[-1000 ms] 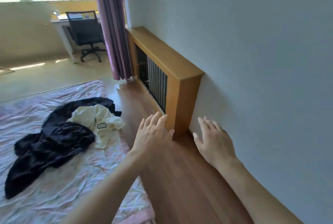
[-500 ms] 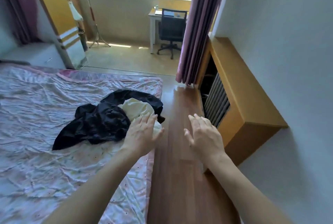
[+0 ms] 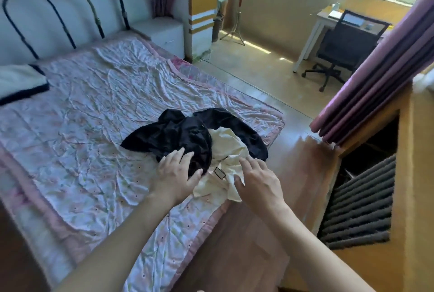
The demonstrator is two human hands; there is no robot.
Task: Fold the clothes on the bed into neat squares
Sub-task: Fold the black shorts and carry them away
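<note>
While both hands, left hand and right hand, reach spread toward the tangled heap, the cream shirt beside the black garment overhangs the bed edge; a hasty tug risks dropping it.

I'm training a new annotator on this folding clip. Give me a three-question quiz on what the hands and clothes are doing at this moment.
1. True or false: the cream garment is already folded into a square.
2. Which garment does the left hand reach? A) black garment B) cream garment C) neither
3. Fill in: the clothes lie near the bed's ____ corner, by the wooden floor.

Key: 1 false. 2 A. 3 foot-end. The right hand is at the cream garment; both hands look open.
</note>
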